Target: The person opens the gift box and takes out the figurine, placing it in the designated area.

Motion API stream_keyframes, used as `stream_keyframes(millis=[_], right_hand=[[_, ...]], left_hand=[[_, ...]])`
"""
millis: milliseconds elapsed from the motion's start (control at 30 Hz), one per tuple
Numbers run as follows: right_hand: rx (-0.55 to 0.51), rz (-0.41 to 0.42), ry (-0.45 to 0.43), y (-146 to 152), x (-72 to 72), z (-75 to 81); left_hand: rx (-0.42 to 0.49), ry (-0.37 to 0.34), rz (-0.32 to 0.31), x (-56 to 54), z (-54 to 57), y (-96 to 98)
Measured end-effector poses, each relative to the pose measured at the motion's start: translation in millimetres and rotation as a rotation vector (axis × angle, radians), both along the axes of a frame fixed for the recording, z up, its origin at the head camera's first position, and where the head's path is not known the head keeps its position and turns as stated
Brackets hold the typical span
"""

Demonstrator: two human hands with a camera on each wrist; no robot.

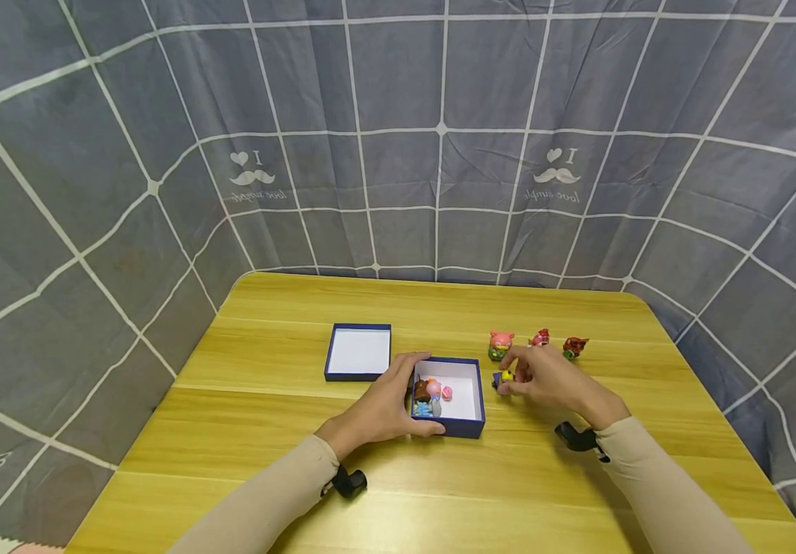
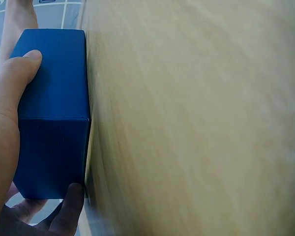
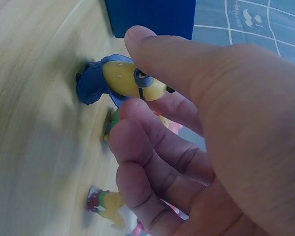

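Note:
My left hand [image 1: 385,404] grips the left side of an open blue box [image 1: 465,428], thumb on its near wall and fingers around the far corner. In the left wrist view the thumb presses the blue wall [image 2: 59,78]. Inside, against the box's left side, lie several small toy figures: a brown one [image 1: 421,391], a pink one [image 1: 434,388] and a light blue one [image 1: 422,409]. Right of the box, my right hand [image 1: 557,385] pinches a yellow and blue minion figurine [image 3: 125,78] between thumb and index finger. The figurine appears upright, its base at the tabletop.
A blue-rimmed lid [image 1: 359,352] lies white side up, left of and behind the box. Beyond the right hand stand a pink pig figurine [image 1: 501,344], a partly hidden red-topped figurine [image 1: 541,336] and a dark red one [image 1: 574,347]. A grey checked curtain [image 1: 398,177] surrounds the wooden table [image 1: 266,415].

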State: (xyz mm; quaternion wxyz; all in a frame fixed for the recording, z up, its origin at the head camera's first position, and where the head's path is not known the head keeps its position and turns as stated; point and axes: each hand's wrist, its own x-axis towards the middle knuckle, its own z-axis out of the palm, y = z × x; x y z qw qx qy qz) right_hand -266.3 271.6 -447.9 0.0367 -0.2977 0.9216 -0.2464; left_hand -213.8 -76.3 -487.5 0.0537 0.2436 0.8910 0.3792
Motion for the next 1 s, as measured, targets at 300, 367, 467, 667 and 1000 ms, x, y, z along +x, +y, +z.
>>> stream_keyframes(millis=[300,367,467,667,1000], right_hand=[[0.007,0.002,0.002,0.5,1.6,5.3],[0.018,-0.003,0.007,0.2,1.7,7.2],[0.028,-0.005,0.024,0.2,1.3,9.7],[0.024,0.006,0.053,-0.1,1.1,13.6],[0.022,-0.016,0.040,-8.4,5.1,22.0]], left_hand=[[-0.005,-0.008,0.005,-0.7,0.8,0.4],[-0.003,-0.006,0.003,-0.9,1.1,0.3],[0.000,0.003,0.002,-1.2,1.6,0.0],[0.007,0.003,0.001,-1.1,1.5,-0.3],[0.003,-0.016,0.007,0.2,0.9,-0.3]])
